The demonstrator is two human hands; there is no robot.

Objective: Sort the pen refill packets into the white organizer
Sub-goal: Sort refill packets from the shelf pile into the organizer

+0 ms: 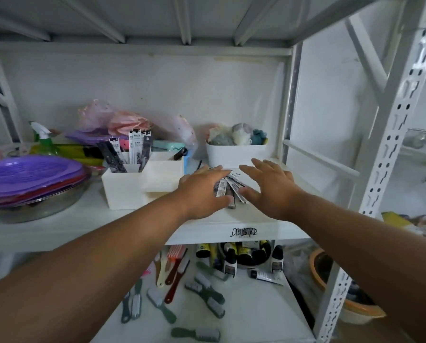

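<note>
A loose pile of pen refill packets (229,188) lies flat on the white shelf, fanned out between my two hands. My left hand (203,188) lies over the pile's left side with fingers spread and thumb at the near end. My right hand (268,185) hovers at the pile's right side, fingers straight and apart. Just left of the pile stands the white organizer (132,191). Its back left compartment holds several packets (136,151) standing upright; its front right compartment looks bare.
A white bin (234,154) of soft toys stands behind the pile. Purple plastic trays (31,177) on a metal basin fill the left, with a spray bottle (43,139) and bags behind. Brushes and tubes lie on the shelf below. A perforated steel upright (390,144) rises at right.
</note>
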